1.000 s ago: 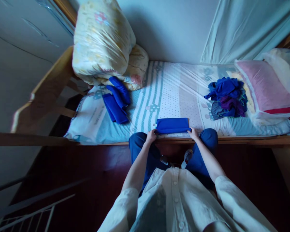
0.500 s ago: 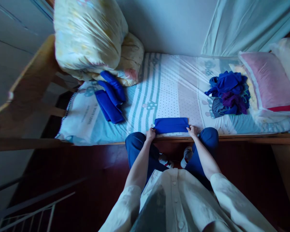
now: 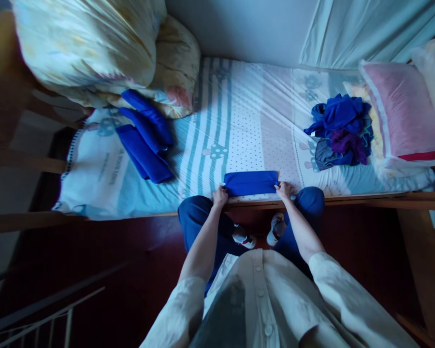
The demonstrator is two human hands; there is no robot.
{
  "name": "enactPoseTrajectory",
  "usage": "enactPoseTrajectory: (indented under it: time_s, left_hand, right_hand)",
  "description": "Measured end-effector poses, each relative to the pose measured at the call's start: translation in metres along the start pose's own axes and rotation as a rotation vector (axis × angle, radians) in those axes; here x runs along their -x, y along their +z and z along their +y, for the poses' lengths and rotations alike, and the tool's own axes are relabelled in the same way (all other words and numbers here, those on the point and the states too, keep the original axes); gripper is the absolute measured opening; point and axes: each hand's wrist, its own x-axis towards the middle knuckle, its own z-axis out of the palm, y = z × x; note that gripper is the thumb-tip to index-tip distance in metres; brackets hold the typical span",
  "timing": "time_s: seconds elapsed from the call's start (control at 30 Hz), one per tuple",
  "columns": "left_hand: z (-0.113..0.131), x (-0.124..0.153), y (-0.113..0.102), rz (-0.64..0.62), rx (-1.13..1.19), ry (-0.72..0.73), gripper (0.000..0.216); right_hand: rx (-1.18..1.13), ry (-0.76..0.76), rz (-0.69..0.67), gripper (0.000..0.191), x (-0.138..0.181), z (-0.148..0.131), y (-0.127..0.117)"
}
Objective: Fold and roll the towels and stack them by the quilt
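A blue cloth [image 3: 251, 183], folded into a long flat rectangle, lies on the bed at its front edge. My left hand [image 3: 220, 195] pinches its left end, and my right hand [image 3: 283, 190] grips the right end. Off to the left, several folded blue cloths [image 3: 145, 140] lie side by side against the quilt. On the right is a crumpled heap of blue, purple and grey cloths [image 3: 342, 128].
A bulky yellow quilt [image 3: 90, 43] is piled at the bed's left end. A pink pillow [image 3: 408, 106] in clear plastic rests at the right end. The patterned sheet [image 3: 246, 116] covers the mattress. A wooden rail [image 3: 348, 199] runs along the front, and a pale curtain [image 3: 362, 34] hangs behind.
The view has shifted, so the bed and the things on it appear a little farther left and higher. Both hands remain at the ends of the folded cloth, which now looks flatter and more even.
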Motion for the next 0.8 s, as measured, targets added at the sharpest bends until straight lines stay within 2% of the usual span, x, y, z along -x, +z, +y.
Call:
enactPoseTrajectory:
  time_s: [0.17, 0.23, 0.3, 0.4, 0.5, 0.57, 0.7, 0.8]
  left_hand:
    - [0.009, 0.015, -0.008, 0.011, -0.011, 0.001, 0.037]
    - [0.01, 0.026, -0.013, 0.065, -0.048, 0.021, 0.04]
    - [0.009, 0.037, -0.017, 0.156, -0.1, 0.094, 0.041]
    - [0.008, 0.049, -0.018, 0.239, -0.145, 0.333, 0.039]
    - [0.009, 0.051, -0.013, 0.205, -0.148, 0.588, 0.039]
    - [0.01, 0.049, -0.007, 0.175, -0.156, 0.655, 0.045]
    - [0.01, 0.042, 0.003, 0.1, -0.222, 0.625, 0.067]
    - [0.013, 0.036, 0.008, 0.054, -0.276, 0.596, 0.069]
  right_hand:
    - [0.017, 0.046, -0.036, 0.033, 0.006, -0.006, -0.011]
    - [0.022, 0.018, 0.008, 0.036, 0.013, -0.008, -0.018]
    - [0.026, -0.085, 0.111, 0.037, 0.022, -0.007, -0.024]
    - [0.026, -0.332, 0.258, 0.032, 0.035, -0.007, -0.031]
    - [0.045, -0.6, 0.279, 0.037, 0.045, -0.011, -0.03]
    - [0.097, -0.718, 0.234, 0.042, 0.049, -0.013, -0.025]
    - [0.209, -0.748, 0.151, 0.054, 0.049, -0.013, -0.011]
    - [0.266, -0.708, 0.15, 0.057, 0.043, -0.013, -0.002]
